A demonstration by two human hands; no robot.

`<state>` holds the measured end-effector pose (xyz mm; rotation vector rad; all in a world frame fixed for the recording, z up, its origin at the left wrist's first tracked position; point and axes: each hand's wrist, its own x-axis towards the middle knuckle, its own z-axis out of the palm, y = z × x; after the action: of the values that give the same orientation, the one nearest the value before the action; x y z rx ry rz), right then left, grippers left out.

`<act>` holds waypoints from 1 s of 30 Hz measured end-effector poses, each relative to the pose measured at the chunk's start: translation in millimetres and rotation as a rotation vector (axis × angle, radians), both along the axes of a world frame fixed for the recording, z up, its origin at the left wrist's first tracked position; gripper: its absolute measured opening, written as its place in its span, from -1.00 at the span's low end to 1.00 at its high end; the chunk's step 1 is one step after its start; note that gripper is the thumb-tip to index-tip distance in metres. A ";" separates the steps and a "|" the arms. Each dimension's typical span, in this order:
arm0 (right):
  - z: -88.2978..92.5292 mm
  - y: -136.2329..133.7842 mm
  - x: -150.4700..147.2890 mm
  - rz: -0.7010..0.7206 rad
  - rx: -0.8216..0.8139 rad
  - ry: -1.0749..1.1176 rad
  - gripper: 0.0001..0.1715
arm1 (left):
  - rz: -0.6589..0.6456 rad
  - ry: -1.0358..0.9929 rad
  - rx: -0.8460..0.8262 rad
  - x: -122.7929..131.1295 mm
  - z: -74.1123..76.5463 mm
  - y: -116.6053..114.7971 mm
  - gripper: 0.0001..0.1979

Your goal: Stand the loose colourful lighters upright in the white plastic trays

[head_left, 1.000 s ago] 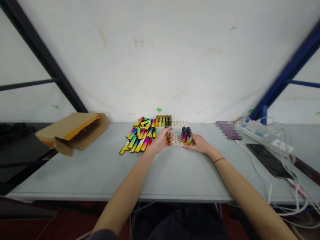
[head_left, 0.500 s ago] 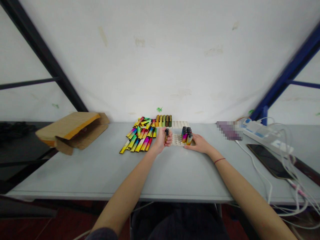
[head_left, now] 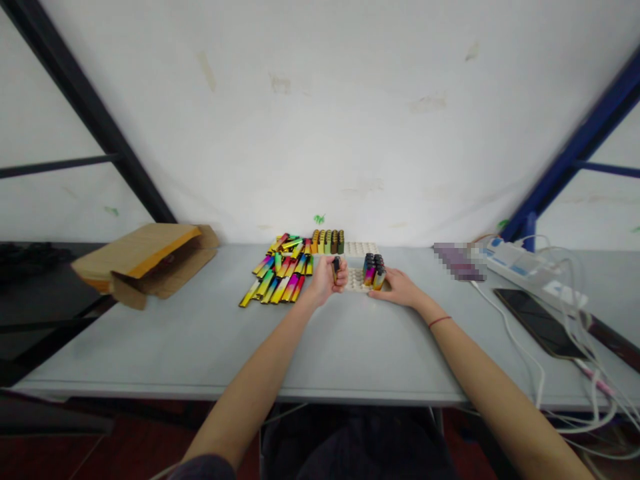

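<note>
White and scuffed, the wall point(head_left: 320, 120) fills most of the view ahead of you, and below it your grey table point(head_left: 350, 347) stretches from side to side. A dark metal frame point(head_left: 85, 93) slants down at the left; a blue post point(head_left: 575, 140) slants down at the right. On the table's left side, your brown cardboard box point(head_left: 140, 257) lies with its open end facing right. Far to the right you have a white power strip point(head_left: 535, 270) with cables over it, and nearer you a dark phone point(head_left: 540, 320). Just left of centre, shiny multicoloured pieces point(head_left: 283, 270) lie flat in a loose pile.

Your right hand point(head_left: 400, 288) is spread against the right side of the standing lighters; you cannot tell whether it grips them. Your left hand point(head_left: 326, 279) is curled firmly round one lighter. Behind it, gold-topped pieces point(head_left: 328, 241) stand upright in rows, left of the bare holes of the rear tray point(head_left: 363, 249). The near tray point(head_left: 355, 279) sits between your hands, with dark-topped lighters point(head_left: 373, 270) upright at its right end. The held lighter point(head_left: 336, 268) is roughly upright, dark end up, just left of that tray. Thinnest is the red band point(head_left: 440, 321) round your right wrist.
</note>
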<state>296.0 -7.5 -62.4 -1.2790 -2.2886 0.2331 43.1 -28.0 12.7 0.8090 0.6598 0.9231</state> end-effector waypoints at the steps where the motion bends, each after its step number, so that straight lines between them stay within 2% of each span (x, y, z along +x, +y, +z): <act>1: 0.0 0.1 0.0 0.000 -0.002 -0.004 -0.35 | 0.003 0.002 -0.006 0.0 0.7 0.3 -0.75; 9: -0.7 0.7 0.4 0.022 -0.006 0.013 -0.31 | 0.062 -0.006 0.014 0.6 2.1 0.1 -0.75; 15: -2.3 1.0 0.5 0.014 0.004 0.021 -0.32 | 0.056 0.013 -0.002 -0.1 3.8 -0.6 -0.76; 22: -3.5 1.5 0.8 0.006 0.013 0.013 -0.32 | 0.176 0.068 0.029 6.2 -0.4 1.3 -0.77; 26: -2.3 0.8 0.1 0.002 0.010 0.004 -0.32 | 0.242 0.237 0.179 14.4 -10.8 -0.5 -0.80; 30: -1.3 0.4 -0.2 0.010 0.009 0.009 -0.33 | 0.262 0.372 0.499 19.2 -14.1 -6.6 -0.85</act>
<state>295.7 -7.1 -63.7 -1.2605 -2.2864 0.2312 62.3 -34.6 -1.5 1.3840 0.8866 1.2119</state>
